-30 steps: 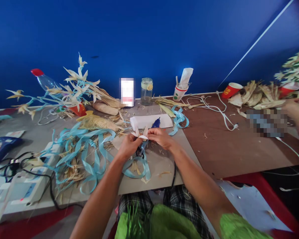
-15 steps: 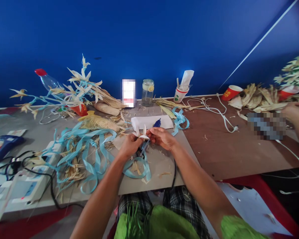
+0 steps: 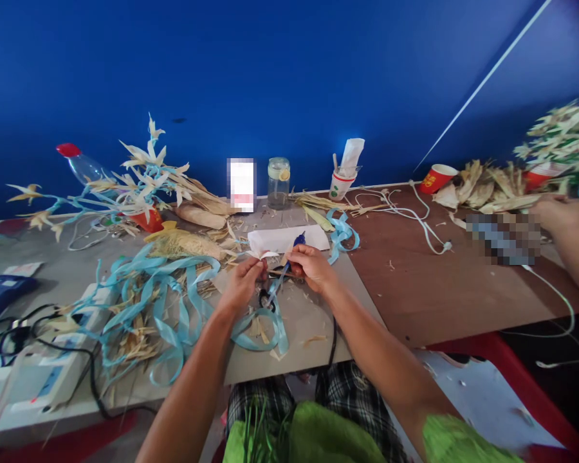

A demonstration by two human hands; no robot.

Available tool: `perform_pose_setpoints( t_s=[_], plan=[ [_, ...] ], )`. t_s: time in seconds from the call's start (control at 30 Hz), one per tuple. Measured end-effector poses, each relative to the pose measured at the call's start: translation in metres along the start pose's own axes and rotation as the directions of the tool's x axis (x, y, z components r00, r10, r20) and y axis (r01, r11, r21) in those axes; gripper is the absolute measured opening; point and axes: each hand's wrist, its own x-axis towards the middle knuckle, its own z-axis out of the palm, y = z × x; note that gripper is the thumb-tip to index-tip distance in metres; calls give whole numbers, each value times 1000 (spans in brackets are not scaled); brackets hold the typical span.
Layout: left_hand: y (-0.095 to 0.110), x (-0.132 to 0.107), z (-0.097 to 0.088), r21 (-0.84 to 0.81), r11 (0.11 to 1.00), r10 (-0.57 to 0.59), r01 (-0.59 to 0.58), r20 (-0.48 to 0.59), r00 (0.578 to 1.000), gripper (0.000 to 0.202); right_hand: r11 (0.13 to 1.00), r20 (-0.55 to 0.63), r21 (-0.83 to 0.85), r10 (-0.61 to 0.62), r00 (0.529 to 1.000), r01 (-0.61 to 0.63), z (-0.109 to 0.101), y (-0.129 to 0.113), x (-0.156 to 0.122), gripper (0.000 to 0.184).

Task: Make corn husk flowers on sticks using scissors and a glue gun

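My left hand (image 3: 245, 280) is closed, pinching a pale corn husk piece (image 3: 269, 254) whose light tips stick out past the fingertips. Just to its right, my right hand (image 3: 313, 266) is also closed in a pinch. Something small and beige shows at its fingertips, too small to name. Behind the right fingers rises a blue pointed tip (image 3: 300, 240) of a tool mostly hidden by the hand. Below and between the hands are a dark looped handle (image 3: 265, 298) and a light blue ribbon (image 3: 282, 334) lying on the table.
Tangled blue ribbon (image 3: 161, 321) and husk scraps lie left, beside a power strip (image 3: 72, 366) and blue glue gun (image 3: 4, 296). Behind stand a husk-flower branch (image 3: 147, 157), glass jar (image 3: 278, 186) and paper cup (image 3: 341, 185). A white roll (image 3: 289, 240) lies ahead. Another person's hand (image 3: 560, 215) is at right.
My hands have moved apart slightly; the husk piece stays in the left, and the right fingers have come away from it. The whole view has shifted a little.
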Motion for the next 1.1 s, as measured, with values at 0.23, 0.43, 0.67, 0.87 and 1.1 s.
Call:
perform_pose_setpoints(
  t_s=[0.23, 0.43, 0.67, 0.87, 1.1],
  plan=[
    [-1, 2, 3, -285, 953, -101, 101, 14, 995, 20, 990, -147, -54, -138, 980, 131, 1, 6, 2, 21],
    [3, 1, 9, -401, 906, -117, 132, 62, 991, 22, 963, -151, -150, -245, 958, 222, 8, 10, 1, 23],
    [-2, 3, 12, -403, 902, -155, 156, 36, 987, 29, 955, -151, -189, -259, 954, 229, 14, 10, -2, 24],
    [-5, 3, 12, -332, 929, -136, 163, 103, 985, 37, 952, -135, -181, -273, 952, 248, 13, 10, -2, 25],
    [-4, 3, 16, -336, 925, -155, 175, 85, 984, 33, 945, -100, -174, -295, 950, 276, 13, 13, -3, 20]
  ],
)
